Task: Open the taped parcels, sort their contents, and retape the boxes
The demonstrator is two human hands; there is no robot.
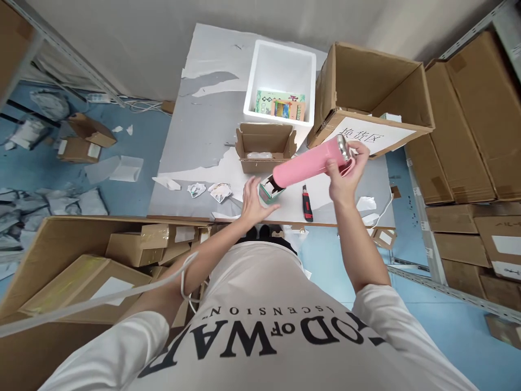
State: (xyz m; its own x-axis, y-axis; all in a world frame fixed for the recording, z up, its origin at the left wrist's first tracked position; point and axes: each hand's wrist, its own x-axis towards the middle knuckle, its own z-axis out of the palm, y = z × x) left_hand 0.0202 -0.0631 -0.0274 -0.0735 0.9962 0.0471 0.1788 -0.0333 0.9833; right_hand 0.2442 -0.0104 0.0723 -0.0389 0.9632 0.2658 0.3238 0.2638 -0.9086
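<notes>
A pink thermos bottle (307,164) with a silver cap and a pink strap is tilted above the table. My right hand (345,176) is closed on its capped end. The bottle's lower end is at the open top of a small green box (267,197), where dark and white flaps stand out. My left hand (254,205) grips this box between thumb and fingers. On the table just to the right lies a red and black utility knife (306,205). Behind my left hand stands an open brown carton (265,146) with some clear plastic inside.
A white foam box (251,81) holds printed packets. Beside it stands a large labelled cardboard box (376,133). Paper scraps (220,191) lie on the table (187,125). A big carton of parcels (97,220) is at lower left. Stacked boxes (472,125) line the right.
</notes>
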